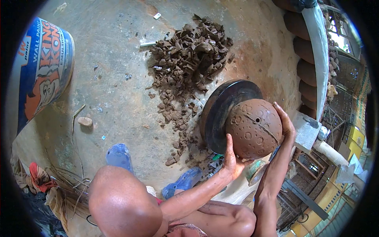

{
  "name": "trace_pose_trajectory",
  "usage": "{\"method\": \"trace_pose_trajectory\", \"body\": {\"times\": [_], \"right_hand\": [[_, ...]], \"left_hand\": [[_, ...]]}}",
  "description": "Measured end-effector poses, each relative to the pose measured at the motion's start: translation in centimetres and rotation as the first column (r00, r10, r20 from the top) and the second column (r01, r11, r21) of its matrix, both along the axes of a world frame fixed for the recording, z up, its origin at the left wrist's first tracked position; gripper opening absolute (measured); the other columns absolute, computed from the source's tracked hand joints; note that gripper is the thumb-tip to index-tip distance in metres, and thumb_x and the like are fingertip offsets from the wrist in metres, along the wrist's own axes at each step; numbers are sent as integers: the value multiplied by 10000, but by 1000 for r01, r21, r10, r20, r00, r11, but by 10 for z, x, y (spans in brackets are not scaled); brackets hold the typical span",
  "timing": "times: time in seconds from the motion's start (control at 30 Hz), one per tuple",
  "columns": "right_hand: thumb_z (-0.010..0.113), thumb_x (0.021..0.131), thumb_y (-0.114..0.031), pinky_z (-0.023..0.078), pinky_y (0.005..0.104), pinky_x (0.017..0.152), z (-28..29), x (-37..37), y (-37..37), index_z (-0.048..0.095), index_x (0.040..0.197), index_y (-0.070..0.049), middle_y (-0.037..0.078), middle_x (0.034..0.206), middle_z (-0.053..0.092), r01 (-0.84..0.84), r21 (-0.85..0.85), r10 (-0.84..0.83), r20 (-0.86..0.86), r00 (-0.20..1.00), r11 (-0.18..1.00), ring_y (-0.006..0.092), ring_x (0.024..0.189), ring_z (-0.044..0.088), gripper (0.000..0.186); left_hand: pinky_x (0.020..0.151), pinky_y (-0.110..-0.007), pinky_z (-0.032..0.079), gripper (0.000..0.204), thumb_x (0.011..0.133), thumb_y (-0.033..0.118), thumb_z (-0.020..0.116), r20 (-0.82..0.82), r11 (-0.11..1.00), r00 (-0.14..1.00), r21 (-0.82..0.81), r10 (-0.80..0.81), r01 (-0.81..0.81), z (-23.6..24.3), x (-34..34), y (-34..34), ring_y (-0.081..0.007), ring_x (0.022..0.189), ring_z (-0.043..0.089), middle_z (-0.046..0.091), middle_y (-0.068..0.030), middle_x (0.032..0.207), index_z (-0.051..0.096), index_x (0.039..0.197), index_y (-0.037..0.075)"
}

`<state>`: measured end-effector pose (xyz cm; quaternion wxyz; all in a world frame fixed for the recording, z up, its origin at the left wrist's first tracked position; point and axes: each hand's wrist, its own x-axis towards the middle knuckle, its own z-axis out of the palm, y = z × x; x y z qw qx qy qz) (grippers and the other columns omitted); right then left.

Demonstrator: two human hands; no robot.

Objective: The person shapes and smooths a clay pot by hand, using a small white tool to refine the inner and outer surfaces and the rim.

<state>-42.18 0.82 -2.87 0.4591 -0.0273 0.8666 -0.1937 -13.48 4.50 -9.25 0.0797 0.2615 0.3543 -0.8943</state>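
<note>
A brown clay ball [252,132] is held between my two hands. Ring-shaped marks, a thin raised line and one small dark hole show on its surface. My left hand [234,162] cups it from the lower left, thumb pointing up along its side and fingers partly hidden beneath. Along the right side curves my right hand [286,124], its fingertips near the top edge. Directly behind the ball is a round black turntable [213,114]; whether the two touch, I cannot tell.
A heap of brown clay scraps [189,55] spreads beyond the turntable. At the far left stands a blue-and-white paint bucket [47,67], with a stone [85,121] nearer. Rounded brown pots [306,73] line the right side, beside a grey block [306,130]. Blue shoes [182,182] are below.
</note>
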Motion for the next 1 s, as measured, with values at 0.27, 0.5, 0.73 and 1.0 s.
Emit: {"method": "trace_pose_trajectory", "body": {"times": [0.27,0.5,0.73,1.0], "right_hand": [[453,1084,-750,403,370,1226,-3,1,-3,610,1563,-23,143,1590,620,-360,4,357,-137,924,933,256,1464,559,884],[636,1084,-578,579,399,995,63,72,56,745,1366,-56,180,1266,794,-403,2,242,-803,544,915,287,1168,762,603],[712,995,-187,599,407,808,-18,165,264,792,1040,-26,157,934,805,-293,-63,158,-724,671,954,261,876,776,185],[783,858,-112,585,523,908,-182,281,351,806,1126,-80,202,1043,755,-209,40,192,-590,784,977,418,1019,733,271]], "left_hand": [[1227,-761,313,1330,794,1047,513,-39,996,998,-79,-38,35,-4,7,-1,-462,1599,315,284,-183,1764,168,1764,206],[935,-515,579,1012,968,813,621,511,822,857,-456,-72,341,-11,46,-15,-332,1293,591,518,-156,1528,361,1644,106],[981,-454,527,619,1048,528,692,729,483,619,-671,292,562,-71,77,-45,-222,1211,611,587,-87,1360,490,1500,156],[1309,-676,53,1057,1050,514,681,644,168,745,-765,176,622,-116,76,-10,-377,1702,103,88,-117,1861,-14,1793,229]]}}
